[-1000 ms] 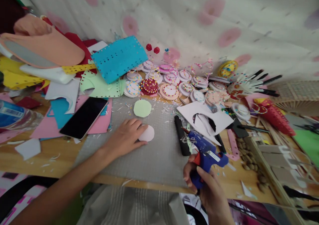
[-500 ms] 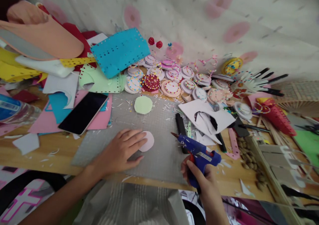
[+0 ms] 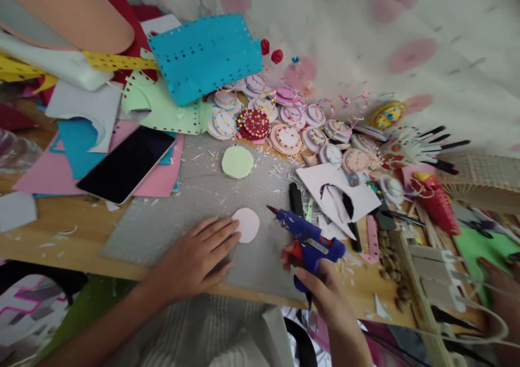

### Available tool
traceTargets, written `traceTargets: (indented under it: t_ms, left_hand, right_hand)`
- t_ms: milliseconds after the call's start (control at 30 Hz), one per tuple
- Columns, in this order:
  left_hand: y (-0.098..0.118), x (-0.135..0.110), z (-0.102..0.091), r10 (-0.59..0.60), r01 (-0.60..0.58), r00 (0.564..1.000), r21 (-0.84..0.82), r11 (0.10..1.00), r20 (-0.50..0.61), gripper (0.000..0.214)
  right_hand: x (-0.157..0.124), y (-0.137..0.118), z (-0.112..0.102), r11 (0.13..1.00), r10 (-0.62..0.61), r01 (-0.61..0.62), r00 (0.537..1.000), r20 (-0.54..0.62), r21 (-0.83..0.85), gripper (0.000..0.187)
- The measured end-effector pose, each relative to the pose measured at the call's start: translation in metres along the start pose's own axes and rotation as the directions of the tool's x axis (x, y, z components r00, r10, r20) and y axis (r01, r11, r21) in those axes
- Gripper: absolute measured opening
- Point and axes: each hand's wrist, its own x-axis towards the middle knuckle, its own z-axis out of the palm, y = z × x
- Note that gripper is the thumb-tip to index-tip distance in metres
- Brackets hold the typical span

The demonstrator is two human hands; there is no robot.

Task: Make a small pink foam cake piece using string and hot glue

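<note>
My left hand lies flat with its fingers stretched out, fingertips on the left edge of a pale pink paper disc. That disc rests on a grey cutting mat. In my right hand is a blue glue gun, its fingers wrapped around the grip near the red trigger. The nozzle points left, a little above the mat and apart from the disc. Further back on the mat lies a light green disc.
Rows of small decorated paper hats stand at the back. A phone lies on coloured sheets at left. White paper scrap, a black marker and a power strip are at right. Another person's hand shows at the right edge.
The glue gun has come left, nearer the pink disc. My left hand keeps its fingers on that disc. A person's hand left view at upper left; another appeared at right.
</note>
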Motion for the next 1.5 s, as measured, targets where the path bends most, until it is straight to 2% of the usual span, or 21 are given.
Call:
traceTargets:
  t_ms: [100,200,267,367,433,600,767,1033,1167,1333,1500]
  left_hand:
    - [-0.003,0.003,0.001,0.01,-0.011,1.0,-0.039,0.999,-0.007,0.044]
    - [-0.003,0.005,0.001,-0.001,0.0,0.999,-0.047,0.999,-0.034,0.039]
    - [-0.003,0.005,0.001,-0.017,0.014,0.999,-0.049,0.999,-0.051,0.036]
    - [-0.004,0.005,0.0,-0.035,0.032,0.998,-0.049,0.998,-0.05,0.036]
    - [-0.005,0.005,-0.001,-0.03,0.029,0.999,-0.047,0.998,-0.032,0.039]
    - [-0.006,0.007,-0.003,-0.035,0.035,0.999,-0.058,0.998,-0.007,0.041]
    - [-0.007,0.009,-0.005,-0.038,0.038,0.999,-0.066,0.997,0.0,0.039]
    - [-0.008,0.011,-0.007,-0.045,0.045,0.999,-0.059,0.997,0.001,0.037]
    - [-0.007,0.01,-0.008,-0.044,0.045,0.999,-0.065,0.997,0.022,0.038]
    - [-0.006,0.01,-0.007,-0.049,0.05,0.999,-0.072,0.996,0.019,0.038]
    - [-0.006,0.011,-0.007,-0.057,0.058,0.998,-0.098,0.993,0.014,0.038]
  right_hand:
    - [0.007,-0.005,0.006,0.995,0.071,-0.072,0.997,-0.018,-0.072,0.034]
    - [0.013,-0.007,0.015,0.987,0.102,-0.119,0.985,-0.142,-0.111,0.037]
    - [0.014,-0.006,0.022,0.972,0.126,-0.171,0.958,-0.256,-0.162,0.039]
    - [0.013,-0.006,0.031,0.925,0.102,-0.229,0.918,-0.384,-0.302,0.04]
    - [0.01,-0.006,0.035,0.896,0.048,-0.22,0.912,-0.408,-0.385,0.041]
    - [0.003,0.001,0.032,0.856,-0.014,-0.194,0.918,-0.397,-0.48,0.048]
    - [0.003,0.008,0.023,0.84,-0.036,-0.147,0.945,-0.324,-0.522,0.049]
    - [0.001,-0.001,0.024,0.838,-0.015,-0.184,0.933,-0.359,-0.514,0.05]
    - [-0.002,0.003,0.021,0.81,-0.034,-0.196,0.925,-0.378,-0.552,0.049]
    - [-0.001,0.01,0.019,0.808,-0.019,-0.17,0.949,-0.313,-0.564,0.051]
    - [0.002,0.006,0.02,0.816,-0.022,-0.152,0.956,-0.293,-0.557,0.05]
